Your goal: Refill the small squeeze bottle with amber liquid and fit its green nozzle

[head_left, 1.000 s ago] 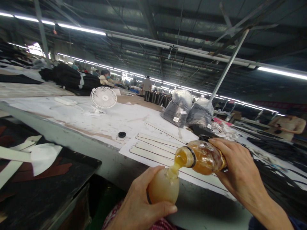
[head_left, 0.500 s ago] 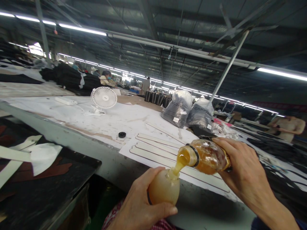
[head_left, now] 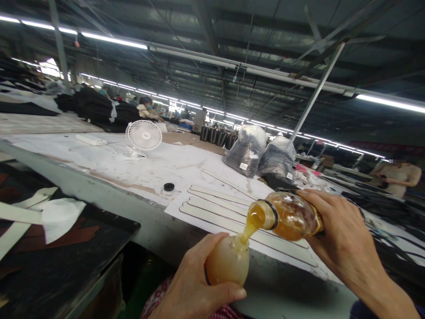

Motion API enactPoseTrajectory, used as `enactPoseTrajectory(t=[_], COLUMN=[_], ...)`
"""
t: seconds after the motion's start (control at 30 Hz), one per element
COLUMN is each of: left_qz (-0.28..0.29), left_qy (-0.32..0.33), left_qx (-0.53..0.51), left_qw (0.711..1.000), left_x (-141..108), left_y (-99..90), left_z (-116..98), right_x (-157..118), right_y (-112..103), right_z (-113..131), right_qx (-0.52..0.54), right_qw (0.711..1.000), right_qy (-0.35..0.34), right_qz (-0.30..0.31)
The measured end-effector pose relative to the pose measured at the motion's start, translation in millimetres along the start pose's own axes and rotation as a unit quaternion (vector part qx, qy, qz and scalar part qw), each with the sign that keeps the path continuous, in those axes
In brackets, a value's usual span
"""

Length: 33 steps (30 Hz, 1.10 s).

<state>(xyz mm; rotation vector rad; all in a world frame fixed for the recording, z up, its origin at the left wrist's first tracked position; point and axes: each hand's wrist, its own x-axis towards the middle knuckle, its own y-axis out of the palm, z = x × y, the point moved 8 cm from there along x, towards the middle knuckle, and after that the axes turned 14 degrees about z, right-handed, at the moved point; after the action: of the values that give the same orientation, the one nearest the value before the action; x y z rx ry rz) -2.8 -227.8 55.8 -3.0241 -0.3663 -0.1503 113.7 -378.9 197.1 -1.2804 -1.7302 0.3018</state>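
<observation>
Closed round a translucent squeeze bottle (head_left: 229,263), my left hand (head_left: 195,274) keeps it upright near the table's front edge. My right hand (head_left: 341,226) grips the base end of a jar of amber liquid (head_left: 288,215), tipped with its mouth down to the left. A thick yellow stream (head_left: 249,229) runs from the jar's mouth into the bottle's open neck. Behind them, long pale strips with dark edges (head_left: 212,210) lie on a white sheet. A black round lid (head_left: 169,186) rests on the table to their left.
A small white fan (head_left: 144,135) and a white power strip (head_left: 91,140) stand farther back. Two plastic-wrapped dark bundles (head_left: 247,150) sit beyond the strips. On the left, a black surface (head_left: 109,226) holds pale and brown pieces. A person (head_left: 396,177) stands at far right.
My right hand and the jar have shifted slightly to the right. The yellow stream still runs into the bottle, and my left hand has hardly moved.
</observation>
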Motion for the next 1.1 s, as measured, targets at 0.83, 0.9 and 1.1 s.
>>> enactPoseTrajectory(t=[0.83, 0.9, 1.1], left_qz=[0.002, 0.003, 0.006], left_qy=[0.000, -0.001, 0.003], left_qx=[0.007, 0.007, 0.005], left_qw=[1.000, 1.000, 1.000], left_x=[0.9, 0.6, 1.1], left_y=[-1.2, -1.1, -0.4], left_z=[0.2, 0.5, -0.8], right_x=[2.2, 2.4, 2.6], right_y=[-4.7, -5.0, -6.8], right_z=[-1.6, -1.4, -0.3], right_qx=[-0.025, -0.027, -0.031], right_qw=[1.000, 1.000, 1.000], right_qy=[0.014, 0.012, 0.004], right_qz=[0.004, 0.003, -0.001])
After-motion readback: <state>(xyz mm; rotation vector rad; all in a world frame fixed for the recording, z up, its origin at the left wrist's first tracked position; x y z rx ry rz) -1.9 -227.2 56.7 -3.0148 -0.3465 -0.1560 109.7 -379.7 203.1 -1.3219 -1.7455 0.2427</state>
